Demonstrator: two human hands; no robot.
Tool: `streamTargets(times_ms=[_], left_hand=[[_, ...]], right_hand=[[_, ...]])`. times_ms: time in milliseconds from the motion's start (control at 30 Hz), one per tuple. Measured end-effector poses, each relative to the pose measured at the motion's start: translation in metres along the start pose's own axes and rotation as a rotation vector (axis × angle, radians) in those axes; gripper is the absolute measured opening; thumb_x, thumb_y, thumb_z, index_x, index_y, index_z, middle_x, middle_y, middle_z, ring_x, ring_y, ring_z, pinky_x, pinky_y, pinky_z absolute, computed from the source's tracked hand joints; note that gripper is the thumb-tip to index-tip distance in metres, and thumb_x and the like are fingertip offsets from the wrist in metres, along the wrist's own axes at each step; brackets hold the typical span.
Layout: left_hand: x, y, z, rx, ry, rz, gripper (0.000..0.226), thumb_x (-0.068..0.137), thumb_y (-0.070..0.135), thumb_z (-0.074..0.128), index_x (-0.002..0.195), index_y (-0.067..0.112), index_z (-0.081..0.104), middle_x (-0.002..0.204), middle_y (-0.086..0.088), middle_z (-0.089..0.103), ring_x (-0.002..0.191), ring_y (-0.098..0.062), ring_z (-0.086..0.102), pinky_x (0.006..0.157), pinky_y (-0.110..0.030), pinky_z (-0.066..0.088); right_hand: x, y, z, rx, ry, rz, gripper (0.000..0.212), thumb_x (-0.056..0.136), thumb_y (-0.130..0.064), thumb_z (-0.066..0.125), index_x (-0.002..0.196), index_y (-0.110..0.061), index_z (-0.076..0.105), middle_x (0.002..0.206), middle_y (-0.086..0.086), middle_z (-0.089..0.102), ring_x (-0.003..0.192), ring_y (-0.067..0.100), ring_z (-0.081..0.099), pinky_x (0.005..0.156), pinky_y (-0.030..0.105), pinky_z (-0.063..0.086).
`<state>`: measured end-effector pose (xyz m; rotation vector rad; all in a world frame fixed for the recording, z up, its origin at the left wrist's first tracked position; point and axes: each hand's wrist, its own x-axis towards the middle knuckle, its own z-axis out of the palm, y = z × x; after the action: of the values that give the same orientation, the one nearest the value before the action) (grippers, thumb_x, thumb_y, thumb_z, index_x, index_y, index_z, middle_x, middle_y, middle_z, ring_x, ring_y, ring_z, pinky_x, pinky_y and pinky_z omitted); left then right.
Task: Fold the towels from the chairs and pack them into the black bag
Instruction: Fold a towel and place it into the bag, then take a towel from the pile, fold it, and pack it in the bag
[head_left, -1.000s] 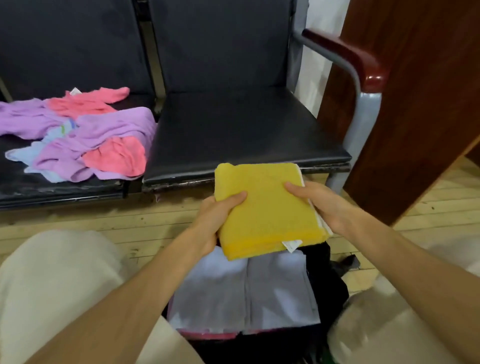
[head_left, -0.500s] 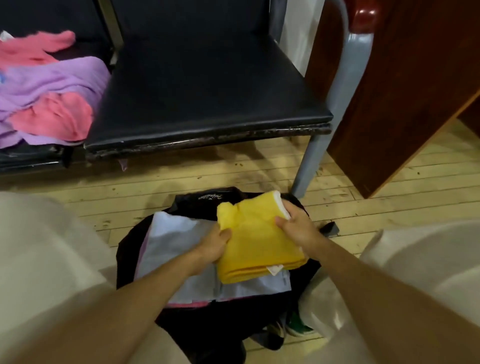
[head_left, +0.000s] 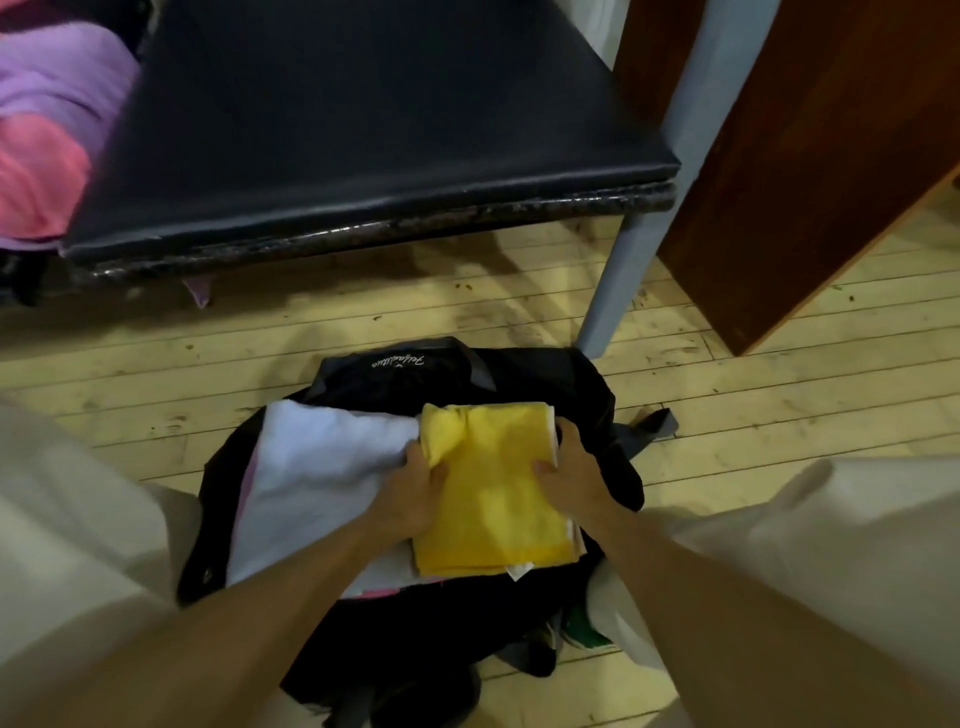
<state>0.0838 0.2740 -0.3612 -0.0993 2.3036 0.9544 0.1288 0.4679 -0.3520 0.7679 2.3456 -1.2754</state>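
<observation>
1. Uppermost, a black chair seat spans the frame, standing on the plank floor.
2. The black bag sits open on the floor between the person's knees, just beside the chair's grey leg.
3. A white towel lies folded inside the bag, on the left.
4. A purple towel and a pink towel lie crumpled on the neighbouring seat, far left.
5. The yellow towel, folded, rests in the bag's right half, overlapping the white towel.
6. The left hand has its grip clamped on the yellow towel's left edge, thumb on top; the right hand has its grip clamped on the right edge.
</observation>
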Motion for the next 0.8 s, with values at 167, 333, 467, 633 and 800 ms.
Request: streamTargets(times_ms=[167,333,467,633,800], left_hand=[[-0.001,0.01,0.002,0.013,-0.048,-0.003,0.035,0.103,0.021,0.035,0.134,0.005,0.031,0.121,-0.016,0.053,0.112,-0.031,0.047,0.084,-0.03,0.042],[0.003,0.013,-0.016,0.149,-0.153,0.088,0.063,0.089,0.023,0.047,0.133,-0.014,0.022,0.132,-0.028,0.038,0.106,-0.032,0.045,0.085,-0.038,0.042],[0.0,0.013,-0.041,0.035,-0.16,0.105,0.043,0.075,0.025,0.06,0.11,0.002,0.05,0.104,-0.014,0.058,0.1,-0.034,0.057,0.073,-0.037,0.051],[-0.023,0.033,-0.088,-0.113,-0.049,0.169,0.046,0.093,0.005,0.053,0.138,0.008,0.042,0.133,-0.012,0.05,0.106,-0.022,0.053,0.069,-0.02,0.045],[-0.062,0.05,-0.159,-0.208,0.044,0.312,0.039,0.089,-0.003,0.054,0.125,0.014,0.054,0.126,-0.009,0.054,0.091,-0.018,0.061,0.068,-0.023,0.05]], right_hand=[[0.011,-0.003,-0.001,-0.096,-0.034,0.043,0.066,0.096,-0.009,0.05,0.15,-0.008,0.013,0.13,0.02,0.052,0.112,0.037,0.056,0.084,0.037,0.046],[0.014,-0.014,-0.013,-0.157,-0.064,0.064,0.079,0.093,-0.01,0.055,0.151,-0.008,0.001,0.127,0.021,0.052,0.109,0.036,0.057,0.074,0.035,0.045],[0.003,-0.033,-0.025,-0.379,0.043,-0.033,0.067,0.09,-0.006,0.056,0.145,-0.006,0.019,0.131,0.019,0.046,0.115,0.036,0.051,0.075,0.036,0.043],[-0.014,-0.086,-0.032,-0.598,0.013,-0.206,0.037,0.092,-0.011,0.053,0.128,-0.01,0.05,0.128,0.01,0.049,0.111,0.029,0.053,0.086,0.04,0.052],[-0.041,-0.155,-0.029,-0.606,0.028,-0.351,0.024,0.092,-0.015,0.056,0.113,-0.009,0.067,0.119,0.011,0.064,0.108,0.028,0.059,0.092,0.041,0.052]])
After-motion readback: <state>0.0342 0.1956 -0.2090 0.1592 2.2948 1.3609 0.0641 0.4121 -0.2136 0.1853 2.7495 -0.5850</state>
